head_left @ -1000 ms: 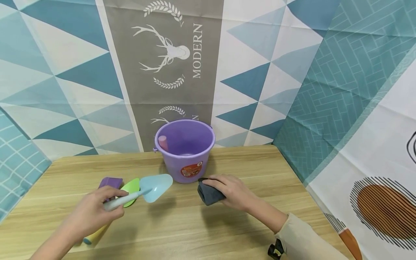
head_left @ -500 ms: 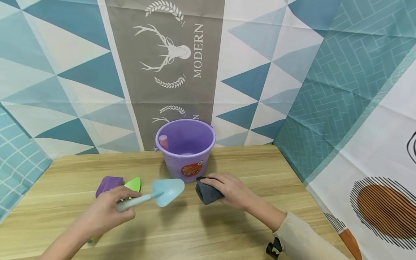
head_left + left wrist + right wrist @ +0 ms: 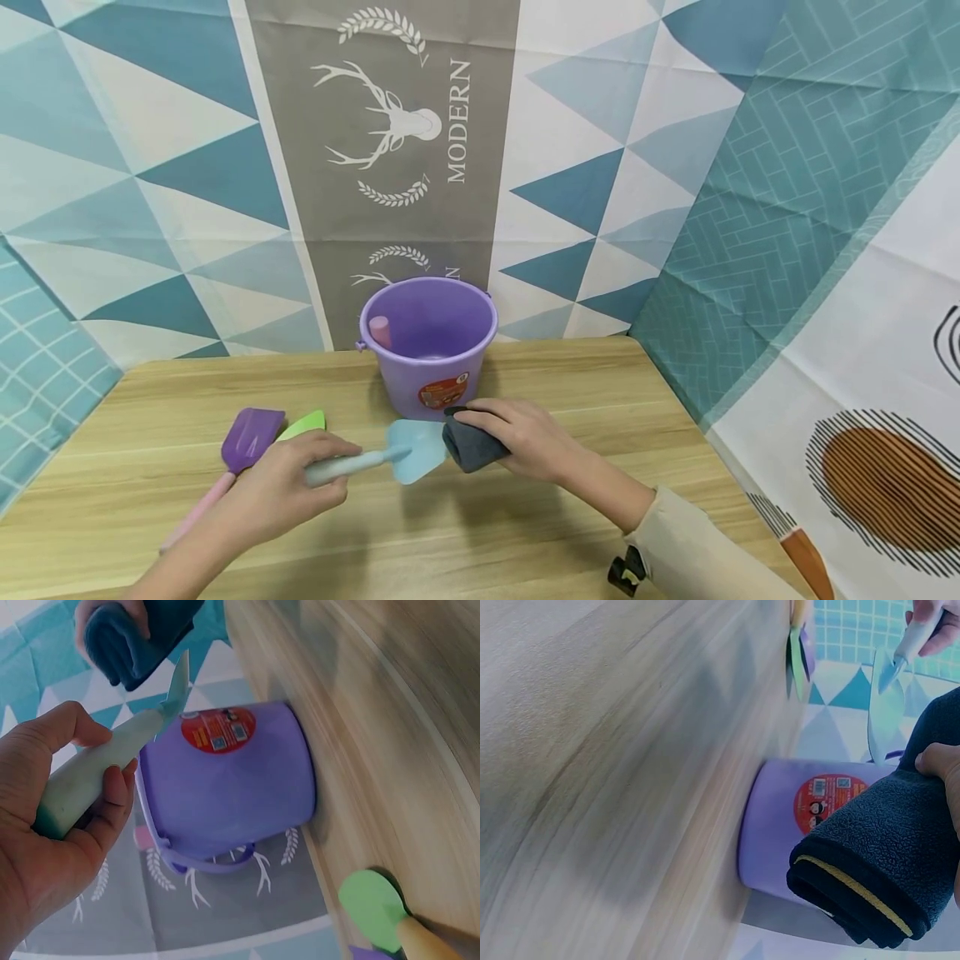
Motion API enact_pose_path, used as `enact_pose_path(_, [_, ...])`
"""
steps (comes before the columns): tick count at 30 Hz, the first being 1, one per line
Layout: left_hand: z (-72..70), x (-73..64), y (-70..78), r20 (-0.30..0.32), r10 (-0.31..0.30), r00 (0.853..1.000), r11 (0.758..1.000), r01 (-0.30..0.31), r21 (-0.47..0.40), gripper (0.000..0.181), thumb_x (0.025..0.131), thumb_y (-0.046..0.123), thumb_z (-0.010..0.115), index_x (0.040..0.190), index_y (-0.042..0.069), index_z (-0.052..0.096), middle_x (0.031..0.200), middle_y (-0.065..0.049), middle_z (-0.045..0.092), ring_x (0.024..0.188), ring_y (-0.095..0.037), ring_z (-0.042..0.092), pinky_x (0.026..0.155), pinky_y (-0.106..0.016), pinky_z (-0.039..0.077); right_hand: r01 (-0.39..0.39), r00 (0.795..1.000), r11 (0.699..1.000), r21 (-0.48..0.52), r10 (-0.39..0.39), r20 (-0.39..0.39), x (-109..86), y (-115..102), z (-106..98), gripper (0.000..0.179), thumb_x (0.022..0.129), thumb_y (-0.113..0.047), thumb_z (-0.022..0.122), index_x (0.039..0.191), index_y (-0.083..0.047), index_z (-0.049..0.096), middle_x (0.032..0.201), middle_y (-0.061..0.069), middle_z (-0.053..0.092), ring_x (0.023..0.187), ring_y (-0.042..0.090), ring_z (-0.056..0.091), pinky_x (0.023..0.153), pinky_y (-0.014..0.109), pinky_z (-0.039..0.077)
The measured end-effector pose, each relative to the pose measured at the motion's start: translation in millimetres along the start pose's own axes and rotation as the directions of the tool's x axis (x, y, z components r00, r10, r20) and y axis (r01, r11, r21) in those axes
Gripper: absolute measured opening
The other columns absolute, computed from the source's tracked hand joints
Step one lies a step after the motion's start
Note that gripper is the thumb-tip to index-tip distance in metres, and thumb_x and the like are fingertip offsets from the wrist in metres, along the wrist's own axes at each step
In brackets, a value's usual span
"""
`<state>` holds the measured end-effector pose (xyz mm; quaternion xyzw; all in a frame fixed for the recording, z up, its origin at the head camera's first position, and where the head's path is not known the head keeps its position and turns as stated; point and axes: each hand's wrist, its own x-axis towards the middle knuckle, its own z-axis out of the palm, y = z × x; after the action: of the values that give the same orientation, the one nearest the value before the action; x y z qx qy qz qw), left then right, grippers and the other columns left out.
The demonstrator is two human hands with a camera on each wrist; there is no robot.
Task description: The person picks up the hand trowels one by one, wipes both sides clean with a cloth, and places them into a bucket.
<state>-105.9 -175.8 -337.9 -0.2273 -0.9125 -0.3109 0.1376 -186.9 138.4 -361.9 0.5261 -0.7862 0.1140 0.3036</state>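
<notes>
My left hand (image 3: 296,492) grips the pale handle of a light blue toy shovel (image 3: 417,451), held above the table with its blade pointing right. In my right hand (image 3: 528,437) is a folded dark grey towel (image 3: 472,446), whose yellow-striped edge shows in the right wrist view. The shovel's blade tip overlaps the towel's left side in the head view. Just behind both stands a purple bucket (image 3: 408,387), upright, with a red label on its front. A pink handle (image 3: 380,331) sticks up inside it at the left.
On the table (image 3: 600,383), left of the bucket, lie a purple shovel (image 3: 251,437) with a pink handle and a green shovel (image 3: 306,423), partly hidden behind my left hand. Patterned cloth (image 3: 570,150) hangs behind and beside the table.
My left hand has carried the light blue shovel right, bringing its blade up to the towel. My right hand, still holding the towel, has shifted slightly left.
</notes>
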Motion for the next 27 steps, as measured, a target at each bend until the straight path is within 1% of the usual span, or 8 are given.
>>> enact_pose_path(6, [4.5,5.6,7.3,-0.007,0.034,0.999,0.999,-0.034,0.015,0.03,0.068,0.005,0.072,0.096,0.017,0.071,0.09,0.015,0.065,0.074,0.006,0.051,0.062,-0.017,0.047,0.013,1.0,1.0,-0.011,-0.013,-0.012,6.2,-2.3,-0.7,0.058,0.071,-0.017,0.08,0.125,-0.016,0.057,0.118,0.003,0.061,0.097,0.017,0.064,0.083,0.029,0.052])
enact_pose_path(9, [6.5,7.6,9.3,-0.02,0.065,0.998,0.998,-0.065,0.02,0.031,0.067,0.005,0.073,0.096,0.016,0.071,0.091,0.014,0.065,0.075,0.006,0.05,0.063,-0.017,0.046,0.025,0.999,1.0,-0.013,-0.025,-0.022,10.3,-3.2,-0.8,0.057,0.072,-0.017,0.079,0.125,-0.016,0.057,0.117,0.004,0.062,0.096,0.017,0.064,0.082,0.029,0.052])
enact_pose_path(11, [7.7,8.4,10.5,-0.023,0.076,0.997,0.997,-0.076,0.008,0.031,0.067,0.004,0.073,0.095,0.015,0.071,0.091,0.013,0.065,0.075,0.005,0.051,0.062,-0.017,0.047,0.035,0.999,0.999,-0.02,-0.035,-0.025,12.4,-3.5,-0.6,0.057,0.072,-0.017,0.079,0.125,-0.016,0.057,0.117,0.004,0.062,0.096,0.017,0.064,0.082,0.029,0.053])
enact_pose_path(14, [9.7,9.1,12.3,-0.017,0.075,0.997,0.997,-0.076,-0.021,0.03,0.067,0.004,0.073,0.095,0.015,0.071,0.091,0.011,0.065,0.075,0.004,0.052,0.062,-0.018,0.047,0.05,0.998,0.998,-0.027,-0.051,-0.036,13.9,-3.3,0.7,0.058,0.071,-0.016,0.08,0.125,-0.015,0.057,0.117,0.004,0.062,0.095,0.017,0.064,0.082,0.029,0.053])
enact_pose_path(15, [10.1,9.4,13.2,-0.011,0.064,0.998,0.998,-0.064,-0.023,0.03,0.067,0.005,0.073,0.095,0.015,0.071,0.091,0.011,0.065,0.075,0.004,0.052,0.062,-0.018,0.047,0.049,0.998,0.998,-0.029,-0.05,-0.037,14.3,-3.7,0.8,0.058,0.071,-0.016,0.08,0.125,-0.015,0.057,0.117,0.004,0.062,0.095,0.017,0.064,0.082,0.029,0.053])
enact_pose_path(17, [10.9,10.2,14.7,-0.008,0.054,0.999,0.998,-0.054,-0.023,0.029,0.067,0.005,0.073,0.094,0.015,0.071,0.091,0.011,0.065,0.075,0.004,0.052,0.063,-0.019,0.047,0.046,0.998,0.999,-0.027,-0.047,-0.04,15.3,-4.3,1.0,0.058,0.071,-0.016,0.08,0.125,-0.016,0.057,0.117,0.003,0.062,0.095,0.017,0.064,0.082,0.028,0.053])
enact_pose_path(23, [11.3,12.9,17.7,-0.024,0.057,0.998,0.998,-0.057,-0.005,0.029,0.067,0.006,0.073,0.093,0.016,0.071,0.09,0.012,0.065,0.075,0.002,0.054,0.063,-0.019,0.048,0.029,0.999,0.999,-0.019,-0.03,-0.038,18.4,-6.1,1.5,0.057,0.072,-0.017,0.079,0.125,-0.017,0.057,0.118,0.002,0.062,0.097,0.016,0.064,0.082,0.027,0.052])
enact_pose_path(27, [10.6,14.2,20.5,-0.013,0.037,0.999,0.999,-0.037,-0.008,0.028,0.068,0.007,0.073,0.094,0.017,0.071,0.091,0.012,0.065,0.076,0.002,0.054,0.064,-0.019,0.047,0.029,0.999,0.999,-0.021,-0.03,-0.043,19.8,-6.3,2.0,0.056,0.073,-0.017,0.078,0.125,-0.017,0.057,0.118,0.002,0.062,0.097,0.016,0.063,0.081,0.027,0.053])
